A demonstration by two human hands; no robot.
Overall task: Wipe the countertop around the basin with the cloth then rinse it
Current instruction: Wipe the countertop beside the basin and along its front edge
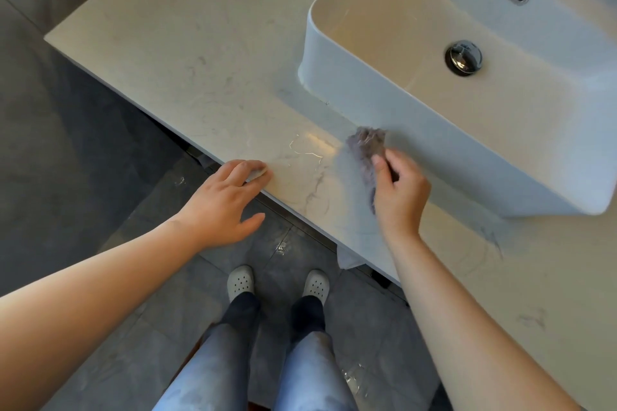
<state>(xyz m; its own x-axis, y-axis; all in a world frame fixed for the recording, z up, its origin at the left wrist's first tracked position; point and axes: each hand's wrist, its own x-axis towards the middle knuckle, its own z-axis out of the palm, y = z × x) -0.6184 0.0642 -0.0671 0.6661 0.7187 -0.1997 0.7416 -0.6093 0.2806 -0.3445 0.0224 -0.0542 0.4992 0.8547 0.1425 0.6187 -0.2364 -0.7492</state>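
Right hand (399, 192) grasps cloth (365, 143) on countertop (200, 60) beside basin (384, 103); left hand (223, 197) relaxed on edge.

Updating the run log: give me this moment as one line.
step: wiping countertop beside basin | right hand: grips cloth on countertop | left hand: rests on countertop edge | rinse: pending

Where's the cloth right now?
Head view, centre-right: the cloth is bunched in the right hand, on the countertop just in front of the basin, to the right of the left hand resting on the countertop's edge.
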